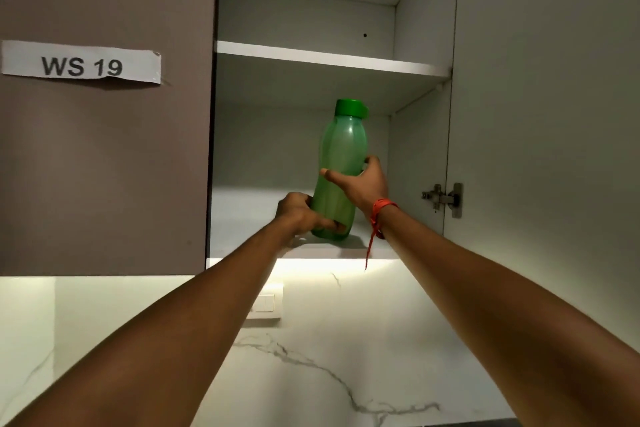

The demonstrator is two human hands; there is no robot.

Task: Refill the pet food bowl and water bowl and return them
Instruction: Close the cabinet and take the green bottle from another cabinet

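Two hands on the green bottle (pixel 343 149): I curl my left hand (pixel 299 213) round its base, my right hand (pixel 360 182) round its middle. It stands upright near the shelf's (pixel 242 218) front edge.

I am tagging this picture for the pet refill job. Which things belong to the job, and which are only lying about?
Belong to the job:
bottle, standing on the lower shelf
left hand and right hand, both gripping it

Only lying about:
label
upper shelf
hinge
switch
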